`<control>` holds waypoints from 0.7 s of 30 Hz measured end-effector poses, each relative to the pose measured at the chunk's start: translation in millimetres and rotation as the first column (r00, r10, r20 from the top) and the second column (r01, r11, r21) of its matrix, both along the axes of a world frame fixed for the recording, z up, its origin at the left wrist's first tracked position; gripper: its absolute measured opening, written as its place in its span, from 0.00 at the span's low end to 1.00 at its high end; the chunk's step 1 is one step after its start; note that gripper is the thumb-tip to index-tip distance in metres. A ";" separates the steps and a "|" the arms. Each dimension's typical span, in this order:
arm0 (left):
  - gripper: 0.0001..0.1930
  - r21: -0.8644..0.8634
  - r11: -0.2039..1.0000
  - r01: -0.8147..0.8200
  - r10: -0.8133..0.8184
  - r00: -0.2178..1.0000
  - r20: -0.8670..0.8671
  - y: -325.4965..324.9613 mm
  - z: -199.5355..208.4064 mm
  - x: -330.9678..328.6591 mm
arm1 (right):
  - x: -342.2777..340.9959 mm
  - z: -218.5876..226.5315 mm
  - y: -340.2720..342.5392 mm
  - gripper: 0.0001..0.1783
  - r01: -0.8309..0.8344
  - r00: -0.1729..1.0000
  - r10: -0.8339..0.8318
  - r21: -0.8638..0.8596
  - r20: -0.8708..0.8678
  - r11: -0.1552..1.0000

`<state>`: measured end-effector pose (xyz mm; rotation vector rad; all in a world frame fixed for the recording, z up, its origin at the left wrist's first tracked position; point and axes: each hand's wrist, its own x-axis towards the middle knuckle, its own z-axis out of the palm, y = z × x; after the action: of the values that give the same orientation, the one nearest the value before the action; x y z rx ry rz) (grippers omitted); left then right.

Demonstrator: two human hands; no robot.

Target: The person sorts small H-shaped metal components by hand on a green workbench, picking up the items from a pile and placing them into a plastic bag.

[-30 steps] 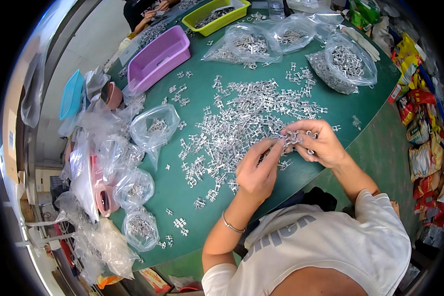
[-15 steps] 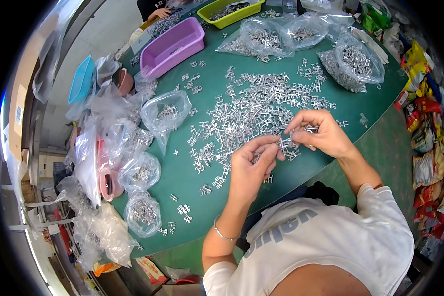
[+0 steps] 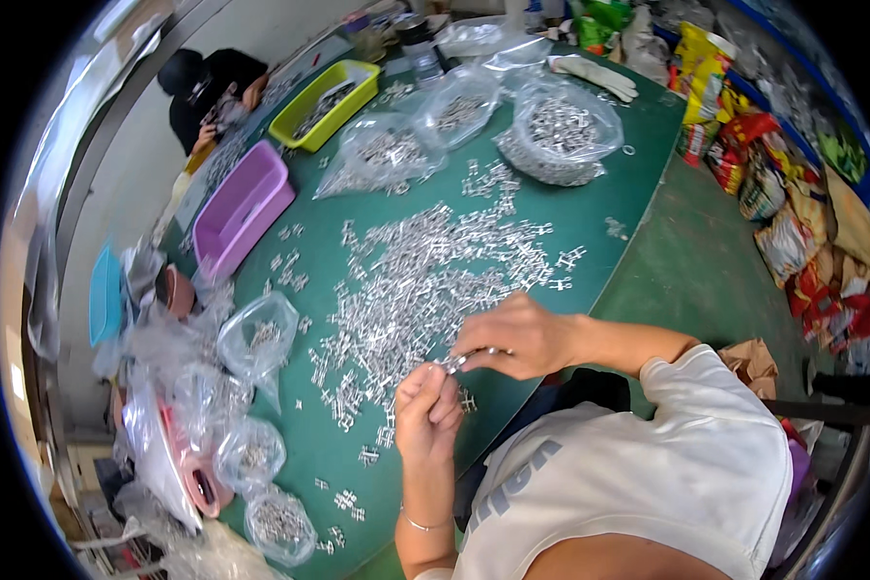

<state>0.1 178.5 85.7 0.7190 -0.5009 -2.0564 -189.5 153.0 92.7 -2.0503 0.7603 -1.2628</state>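
Observation:
Small silvery metal parts, shaped like little H-shaped clips, lie in a wide pile (image 3: 416,271) on the green table. At the pile's near edge my two hands meet. My left hand (image 3: 427,411) is closed with thumb and fingertips pinching a small metal clip (image 3: 451,364). From the right, my right hand (image 3: 517,336) reaches across, its fingers closed on the same clip or one joined to it. More shiny metal shows along the right hand's fingers. How the pieces fit together is too small to make out.
Clear plastic bags of metal parts (image 3: 563,130) stand at the back, beside a purple basin (image 3: 244,208) and a yellow-green basin (image 3: 325,104). Smaller open bags (image 3: 261,338) line the left. A co-worker (image 3: 208,97) sits at the far left. Colourful packets (image 3: 793,242) lie at the right.
The whole view has swung, bringing the co-worker further into sight. My right hand has turned over, palm down, and both hands have come closer together at the metal clip.

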 end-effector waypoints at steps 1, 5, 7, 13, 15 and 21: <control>0.07 -0.006 1.000 -0.022 0.022 1.000 0.008 0.7 -1.1 -5.0 | 0.2 -4.8 -0.6 0.08 0.060 0.998 -0.064 -0.124 -0.023 0.990; 0.07 0.017 0.996 -0.089 0.089 0.996 0.022 7.4 -6.3 -20.5 | -7.3 -5.4 -4.5 0.08 -0.039 0.999 0.036 0.065 0.039 0.997; 0.07 -0.003 0.998 -0.061 0.061 0.991 0.117 9.2 -6.0 -23.3 | -15.6 -3.3 -8.6 0.08 -0.179 0.978 0.131 0.324 0.162 0.929; 0.06 -0.259 0.966 0.016 0.079 0.933 0.350 6.1 -1.7 -19.2 | -11.9 -3.3 6.4 0.07 -0.044 0.998 0.039 0.135 0.044 0.990; 0.05 -0.151 0.984 0.098 -0.055 0.961 0.270 -1.9 -8.6 -12.6 | -11.3 -13.9 7.1 0.09 0.061 0.997 -0.069 -0.196 -0.037 0.979; 0.07 -0.332 0.943 0.022 0.149 0.865 0.480 11.0 -7.4 -33.9 | -26.9 -28.3 17.3 0.09 0.118 0.993 -0.110 -0.232 0.045 0.966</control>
<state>-33.8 189.4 78.3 1.0498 -1.0724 -1.6498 -216.4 170.3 64.4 -2.1926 0.7546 -1.5084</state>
